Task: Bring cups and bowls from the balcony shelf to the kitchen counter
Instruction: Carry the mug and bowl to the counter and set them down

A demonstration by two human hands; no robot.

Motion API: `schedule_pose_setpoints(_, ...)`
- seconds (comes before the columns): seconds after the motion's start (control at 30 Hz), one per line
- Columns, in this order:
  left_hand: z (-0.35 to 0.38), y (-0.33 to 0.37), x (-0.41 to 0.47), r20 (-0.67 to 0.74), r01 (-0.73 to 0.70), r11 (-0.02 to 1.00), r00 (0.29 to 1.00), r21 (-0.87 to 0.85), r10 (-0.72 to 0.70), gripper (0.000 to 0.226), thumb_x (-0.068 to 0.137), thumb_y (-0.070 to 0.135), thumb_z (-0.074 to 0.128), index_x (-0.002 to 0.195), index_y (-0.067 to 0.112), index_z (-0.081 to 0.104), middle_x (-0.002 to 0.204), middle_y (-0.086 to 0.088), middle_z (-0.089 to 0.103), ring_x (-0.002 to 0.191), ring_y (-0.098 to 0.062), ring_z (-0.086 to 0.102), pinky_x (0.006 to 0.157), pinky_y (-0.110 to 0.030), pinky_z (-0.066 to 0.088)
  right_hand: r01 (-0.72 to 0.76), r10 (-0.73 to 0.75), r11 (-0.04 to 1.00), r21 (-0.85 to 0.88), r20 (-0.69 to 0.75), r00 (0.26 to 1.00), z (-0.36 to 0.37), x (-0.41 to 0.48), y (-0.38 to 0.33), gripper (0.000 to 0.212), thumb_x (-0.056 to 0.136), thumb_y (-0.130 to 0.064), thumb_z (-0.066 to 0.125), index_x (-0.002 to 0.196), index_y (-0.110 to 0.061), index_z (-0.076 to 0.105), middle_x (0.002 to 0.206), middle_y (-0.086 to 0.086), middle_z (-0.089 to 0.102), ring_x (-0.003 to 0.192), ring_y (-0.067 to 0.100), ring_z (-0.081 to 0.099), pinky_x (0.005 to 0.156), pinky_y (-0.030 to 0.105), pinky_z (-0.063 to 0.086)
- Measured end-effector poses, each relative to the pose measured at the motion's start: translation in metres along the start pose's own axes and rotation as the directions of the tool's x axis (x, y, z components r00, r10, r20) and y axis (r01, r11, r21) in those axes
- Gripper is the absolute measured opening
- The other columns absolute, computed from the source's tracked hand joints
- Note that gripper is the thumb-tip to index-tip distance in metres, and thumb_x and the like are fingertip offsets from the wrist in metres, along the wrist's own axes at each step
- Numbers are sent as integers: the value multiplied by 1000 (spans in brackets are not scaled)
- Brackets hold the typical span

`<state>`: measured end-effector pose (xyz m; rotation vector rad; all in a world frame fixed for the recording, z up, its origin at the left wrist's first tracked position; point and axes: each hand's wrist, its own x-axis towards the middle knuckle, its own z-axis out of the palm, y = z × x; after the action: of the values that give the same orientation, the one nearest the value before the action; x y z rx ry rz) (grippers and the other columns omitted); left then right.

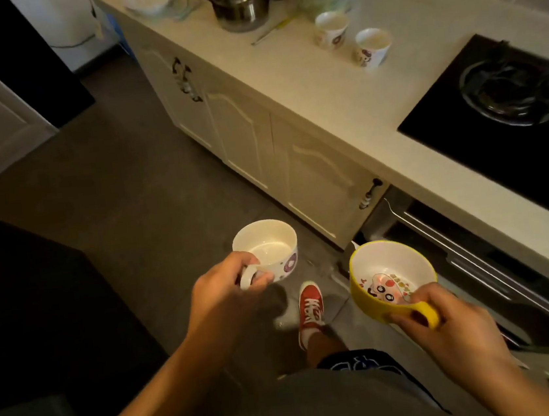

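1. Head view: left hand (221, 292) grips white cup (267, 246) by its handle, right hand (451, 328) grips yellow bowl (390, 273) by its handle; both above floor (146, 174), near table (340, 104).
2. Keep them level; set them down beside the two cups (372, 46).

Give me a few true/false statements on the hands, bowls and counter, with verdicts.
1. The left hand grips the white bowl by its handle. True.
2. The right hand is empty. False: it grips the yellow bowl by its handle.
3. Two small cups stand on the counter. True.
4. The steel pot sits on the gas hob. False: it stands on the counter, away from the hob.
5. Both bowls rest on the counter. False: both are held over the floor.
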<state>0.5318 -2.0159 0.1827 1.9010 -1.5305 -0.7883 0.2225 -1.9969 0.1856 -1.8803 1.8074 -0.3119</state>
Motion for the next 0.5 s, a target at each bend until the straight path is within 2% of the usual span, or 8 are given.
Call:
schedule_pose_setpoints(0.1,-2,18,52,3,-144,989,990,39,144,27,78,39,72,90,51,52,93,31,57,78,13,61,66,5,44,-15,15,1000,8,21,1000,-3,49,-2,26,69,-43,77,84,-31,61,69,-15,62,62,3,63,53,23,55)
schedule_pose_setpoints(0.17,-4,23,87,30,-109,994,994,31,108,24,76,45,69,88,58,52,90,38,55,83,17,61,65,4,44,-32,31,999,25,30,999,-6,88,-5,24,71,-46,74,85,-31,61,69,-13,62,62,3,63,54,27,57)
schedule_pose_setpoints(0.27,-8,21,127,20,-34,998,999,56,33,32,77,40,72,86,64,51,84,35,57,81,13,61,54,-4,46,-26,23,997,67,41,999,-13,144,-17,22,74,-46,74,81,-36,56,73,-17,63,62,-1,61,52,18,52)
schedule_pose_setpoints(0.37,-14,15,157,-37,60,997,998,42,-59,31,77,34,78,80,55,55,83,24,63,78,3,63,54,-8,43,20,-27,995,99,64,998,-20,202,-39,23,75,-43,74,77,-39,52,74,-19,62,61,-3,59,49,11,43)
schedule_pose_setpoints(0.5,-33,12,189,-95,-36,994,994,103,46,28,74,22,82,97,29,67,93,10,70,80,-6,68,63,-18,57,44,-50,994,103,52,997,-27,270,-76,29,73,-44,76,73,-43,47,69,-25,56,62,-5,56,50,9,34)
